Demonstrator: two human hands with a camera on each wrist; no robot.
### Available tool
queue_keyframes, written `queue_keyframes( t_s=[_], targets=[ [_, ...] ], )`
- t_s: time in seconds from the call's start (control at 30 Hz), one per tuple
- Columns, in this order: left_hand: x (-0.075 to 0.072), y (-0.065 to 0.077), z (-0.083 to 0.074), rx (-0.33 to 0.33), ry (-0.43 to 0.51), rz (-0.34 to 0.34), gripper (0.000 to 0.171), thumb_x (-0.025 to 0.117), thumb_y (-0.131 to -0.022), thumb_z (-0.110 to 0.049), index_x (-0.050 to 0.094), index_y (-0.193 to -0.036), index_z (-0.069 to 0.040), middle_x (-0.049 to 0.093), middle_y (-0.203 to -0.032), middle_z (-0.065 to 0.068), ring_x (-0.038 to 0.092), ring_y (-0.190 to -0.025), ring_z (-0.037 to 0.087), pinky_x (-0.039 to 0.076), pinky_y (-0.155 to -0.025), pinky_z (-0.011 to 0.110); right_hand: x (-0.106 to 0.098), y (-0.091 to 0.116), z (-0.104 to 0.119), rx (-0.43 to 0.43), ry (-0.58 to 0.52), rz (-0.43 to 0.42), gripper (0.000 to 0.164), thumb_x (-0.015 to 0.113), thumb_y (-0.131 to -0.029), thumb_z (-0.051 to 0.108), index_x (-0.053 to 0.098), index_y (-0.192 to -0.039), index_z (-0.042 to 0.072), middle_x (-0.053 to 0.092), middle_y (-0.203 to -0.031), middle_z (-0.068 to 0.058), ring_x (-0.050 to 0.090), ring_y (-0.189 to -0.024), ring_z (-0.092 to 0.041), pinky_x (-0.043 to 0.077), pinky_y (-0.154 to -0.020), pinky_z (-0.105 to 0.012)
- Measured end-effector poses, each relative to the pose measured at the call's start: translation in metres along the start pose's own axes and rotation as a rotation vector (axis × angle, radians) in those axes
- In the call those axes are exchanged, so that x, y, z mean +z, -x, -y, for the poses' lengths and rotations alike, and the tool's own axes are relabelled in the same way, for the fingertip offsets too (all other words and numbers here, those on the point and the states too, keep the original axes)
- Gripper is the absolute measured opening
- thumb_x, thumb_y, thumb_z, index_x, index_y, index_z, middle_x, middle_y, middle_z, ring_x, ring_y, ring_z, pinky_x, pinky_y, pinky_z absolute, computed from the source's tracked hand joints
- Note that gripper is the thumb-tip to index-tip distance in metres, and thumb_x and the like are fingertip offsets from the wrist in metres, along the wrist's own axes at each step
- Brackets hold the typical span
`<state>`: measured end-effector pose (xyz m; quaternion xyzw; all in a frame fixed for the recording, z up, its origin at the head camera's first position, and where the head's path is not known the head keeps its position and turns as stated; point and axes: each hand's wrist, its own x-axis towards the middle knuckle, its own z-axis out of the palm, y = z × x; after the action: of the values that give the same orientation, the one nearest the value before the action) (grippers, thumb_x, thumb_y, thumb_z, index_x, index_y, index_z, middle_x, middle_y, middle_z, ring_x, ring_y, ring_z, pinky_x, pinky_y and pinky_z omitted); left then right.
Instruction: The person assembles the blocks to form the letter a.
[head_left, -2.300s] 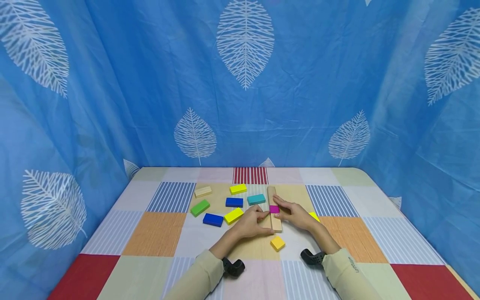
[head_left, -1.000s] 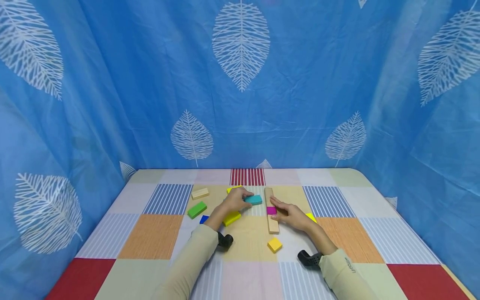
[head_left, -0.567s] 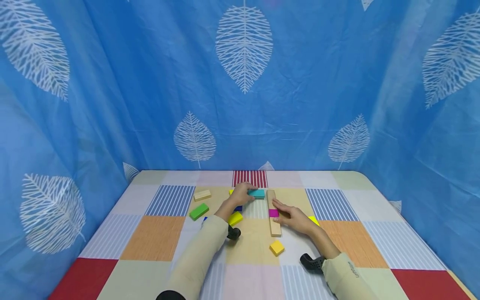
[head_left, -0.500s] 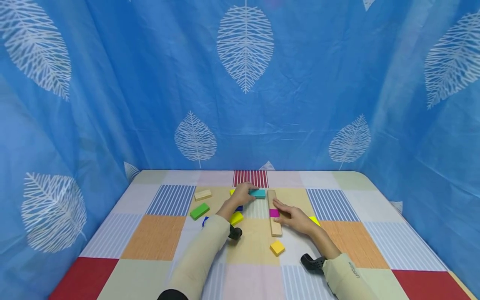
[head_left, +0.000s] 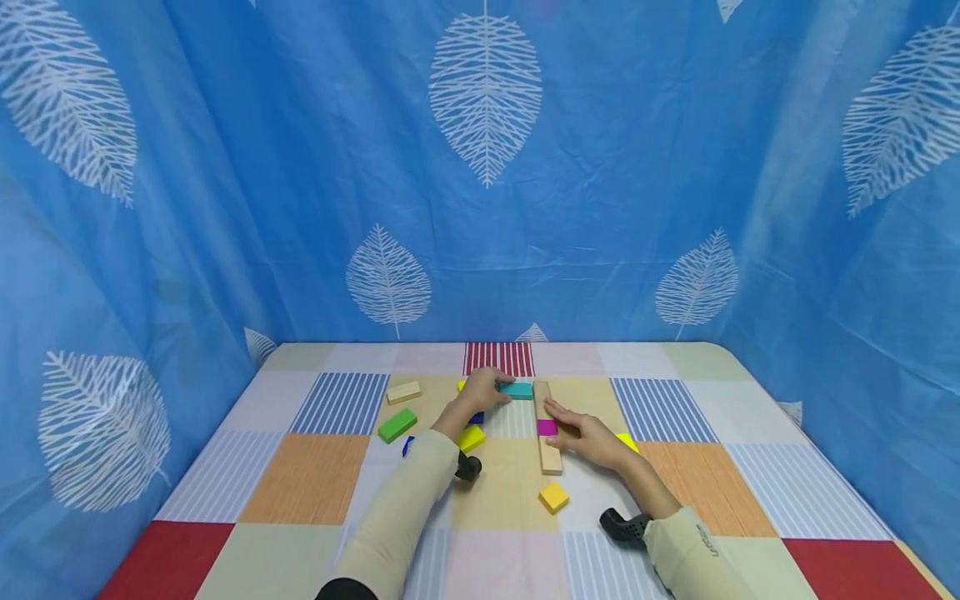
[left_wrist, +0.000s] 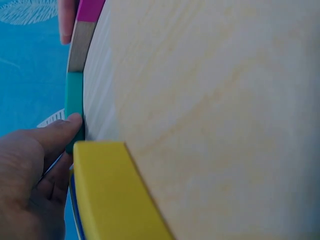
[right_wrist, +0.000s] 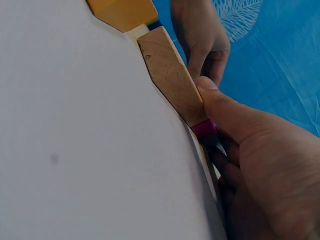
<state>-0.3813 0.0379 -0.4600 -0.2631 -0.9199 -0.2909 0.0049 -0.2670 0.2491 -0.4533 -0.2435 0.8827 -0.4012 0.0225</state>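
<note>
Near the middle of the table in the head view, a magenta block (head_left: 547, 427) lies in line between a far plain wooden block (head_left: 542, 397) and a near plain wooden block (head_left: 551, 460). My left hand (head_left: 482, 392) pinches a teal block (head_left: 519, 391) between thumb and fingers. In the left wrist view the teal block's (left_wrist: 74, 95) end meets the far wooden block. My right hand (head_left: 590, 437) rests along the row's right side, fingers fairly straight. Its thumb touches the near wooden block (right_wrist: 170, 75), seen in the right wrist view; some fingertips are hidden.
An orange-yellow block (head_left: 553, 497) lies just before the row. Around the left forearm are a yellow block (head_left: 472, 438), partly covered blue blocks, a green block (head_left: 397, 426) and a wooden block (head_left: 404, 392). Another yellow block (head_left: 627, 440) shows behind the right wrist.
My left hand has left the row's near end and taken hold of the teal block. That block has moved slightly away from me and squared up against the row. The right hand stays put.
</note>
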Motion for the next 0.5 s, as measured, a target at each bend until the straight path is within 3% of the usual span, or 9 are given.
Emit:
queue_keyframes(
  t_s=[0.23, 0.27, 0.47, 0.5],
  targets=[
    [0.0085, -0.0049, 0.0016, -0.062, 0.029, -0.012, 0.035, 0.07, -0.082, -0.011, 0.066, -0.116, -0.014, 0.061, -0.115, 0.007, 0.055, -0.107, 0.023, 0.045, -0.089, 0.034, -0.0001, 0.0005, 0.0015, 0.008, 0.0, 0.005, 0.059, 0.063, -0.088, 0.013, 0.036, -0.138, -0.005, 0.027, -0.145, -0.022, 0.023, -0.132, -0.04, 0.021, -0.104, -0.05],
    [0.0091, -0.0063, 0.0028, -0.042, 0.02, -0.023, 0.034, 0.071, -0.082, -0.012, 0.067, -0.116, -0.016, 0.062, -0.113, 0.006, 0.056, -0.105, 0.022, 0.046, -0.087, 0.033, -0.0002, 0.0006, 0.0017, 0.006, 0.002, 0.002, 0.059, 0.063, -0.088, 0.013, 0.036, -0.137, -0.005, 0.027, -0.144, -0.022, 0.023, -0.131, -0.041, 0.021, -0.103, -0.051],
    [0.0106, -0.0095, 0.0025, -0.068, 0.024, -0.02, 0.035, 0.071, -0.081, -0.014, 0.067, -0.116, -0.016, 0.062, -0.115, 0.005, 0.055, -0.106, 0.021, 0.046, -0.088, 0.033, -0.0012, 0.0, 0.0028, 0.009, 0.004, 0.002, 0.06, 0.063, -0.088, 0.014, 0.036, -0.137, -0.006, 0.027, -0.144, -0.023, 0.023, -0.131, -0.042, 0.021, -0.103, -0.051],
    [0.0106, -0.009, 0.0009, -0.098, 0.034, -0.011, 0.035, 0.07, -0.082, -0.013, 0.066, -0.117, -0.015, 0.061, -0.117, 0.005, 0.054, -0.11, 0.022, 0.044, -0.091, 0.034, -0.0013, 0.0, 0.0029, 0.011, 0.003, 0.004, 0.06, 0.063, -0.088, 0.014, 0.036, -0.137, -0.006, 0.027, -0.144, -0.023, 0.023, -0.131, -0.042, 0.021, -0.103, -0.051]
  ],
)
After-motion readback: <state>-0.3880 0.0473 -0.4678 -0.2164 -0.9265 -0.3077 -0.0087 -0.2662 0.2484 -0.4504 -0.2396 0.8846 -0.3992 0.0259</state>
